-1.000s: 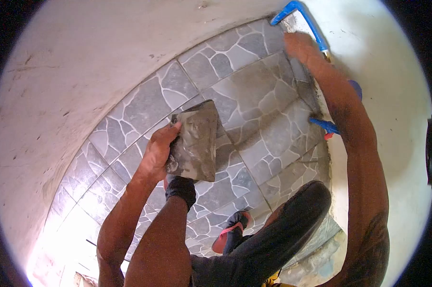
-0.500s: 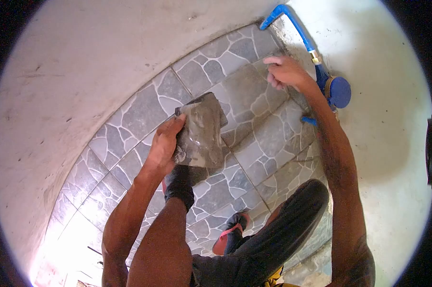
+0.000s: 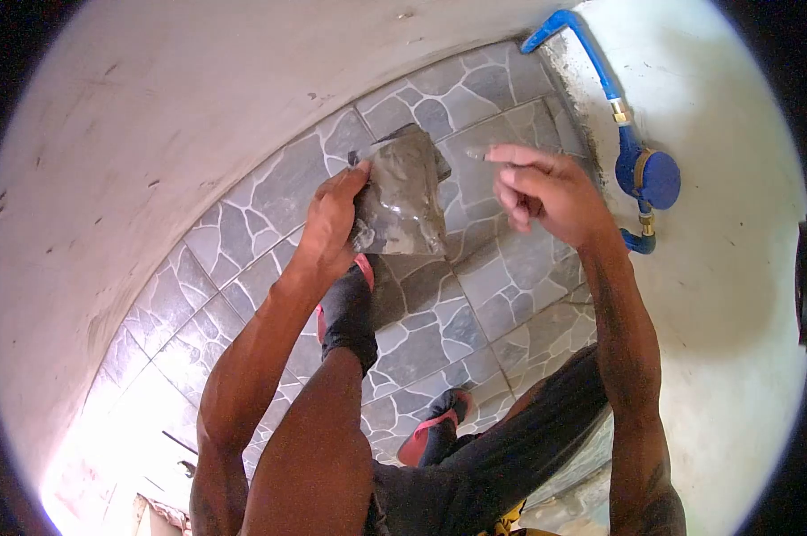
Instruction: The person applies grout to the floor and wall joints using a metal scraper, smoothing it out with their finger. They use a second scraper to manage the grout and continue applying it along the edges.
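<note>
My left hand grips the left edge of a grey, crumpled plastic packet, its thumb lying on top. The packet has a wet-looking sheen and smears across its face, and dark folds show at its upper edge; its contents cannot be made out. To the right of it, my right hand hovers above the tiled floor with the index finger stretched out and the other fingers loosely bent. A small pale smear shows at the index fingertip, slightly blurred. That hand does not touch the packet.
A blue pipe with brass fittings runs down to a blue round-capped meter by the right wall. A pale wall curves along the left. My feet, in dark socks and red flip-flops, stand on the tiles.
My right hand has come down from beside the pipe and wall corner toward the packet, its index finger now extended. The packet sits slightly higher in view, still in my left hand.
</note>
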The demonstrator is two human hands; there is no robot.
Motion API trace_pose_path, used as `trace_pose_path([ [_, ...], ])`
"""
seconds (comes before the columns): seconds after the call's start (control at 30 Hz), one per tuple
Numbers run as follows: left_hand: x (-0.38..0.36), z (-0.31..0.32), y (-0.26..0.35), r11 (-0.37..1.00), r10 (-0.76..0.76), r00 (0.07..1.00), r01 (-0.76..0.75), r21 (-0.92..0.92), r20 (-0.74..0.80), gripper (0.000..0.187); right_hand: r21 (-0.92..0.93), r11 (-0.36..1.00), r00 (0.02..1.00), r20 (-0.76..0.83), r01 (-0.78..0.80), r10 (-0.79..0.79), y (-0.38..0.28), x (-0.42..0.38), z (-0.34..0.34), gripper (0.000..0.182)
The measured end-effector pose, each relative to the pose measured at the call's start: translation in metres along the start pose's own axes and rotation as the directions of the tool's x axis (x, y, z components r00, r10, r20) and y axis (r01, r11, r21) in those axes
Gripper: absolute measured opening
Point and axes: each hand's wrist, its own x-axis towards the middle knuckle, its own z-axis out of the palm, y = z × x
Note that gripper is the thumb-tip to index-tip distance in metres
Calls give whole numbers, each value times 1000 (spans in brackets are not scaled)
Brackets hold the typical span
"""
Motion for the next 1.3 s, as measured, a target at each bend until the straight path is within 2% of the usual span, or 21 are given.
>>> trace_pose_path([
  [0.07, 3, -2, -1, 1000, -2, 1000, 2, 11, 21, 32, -185, 982, 999, 19, 40, -37, -4, -9, 15, 33],
  [0.17, -4, 4, 6, 951, 153, 986, -165, 264, 65, 32, -294, 950, 995, 22, 104, -102, 1, -12, 26, 34],
  [0.27, -3, 9, 8, 998, -57, 998, 57, -41, 13, 33, -379, 915, 990, 27, 137, -137, 4, -17, 32, 35],
  [0.3, -3, 8, 8, 998, -52, 999, 52, -29, 13, 33, -400, 905, 989, 31, 142, -142, 4, -19, 35, 36],
  [0.47, -2, 5, 7, 998, -60, 998, 61, -32, 35, 34, -398, 911, 994, 31, 110, -106, 3, -27, 44, 35],
  [0.57, -14, 13, 12, 984, 50, 996, -61, 169, 69, 33, -442, 879, 983, 50, 181, -178, 7, -26, 46, 35],
  [0.6, -11, 12, 10, 998, 3, 998, -7, 63, 62, 32, -460, 860, 975, 63, 220, -215, 8, -25, 46, 35],
  [0.67, -3, 8, 5, 984, -92, 994, 101, -150, 63, 32, -469, 865, 984, 76, 180, -164, 4, -28, 48, 35],
  [0.77, -8, 10, 8, 985, -126, 991, 130, -112, 41, 33, -472, 870, 989, 100, 144, -110, 0, -31, 49, 35],
  [0.83, -12, 13, 8, 973, -127, 991, 134, -190, 50, 34, -471, 869, 988, 100, 152, -119, -1, -33, 50, 34],
  [0.9, -14, 15, 7, 970, -119, 992, 124, -209, 37, 44, -471, 863, 983, 83, 184, -165, -2, -34, 52, 33],
  [1.0, -17, 18, 9, 985, -97, 995, 94, -148, -15, 68, -465, 873, 989, 97, 145, -113, -3, -36, 50, 32],
  [1.1, -17, 19, 8, 990, -78, 997, 74, -119, -29, 59, -464, 834, 955, 142, 298, -262, 6, -35, 49, 32],
  [1.3, -19, 17, 5, 995, -59, 997, 55, -87, -39, 42, -487, 826, 958, 162, 285, -235, 2, -37, 52, 30],
])
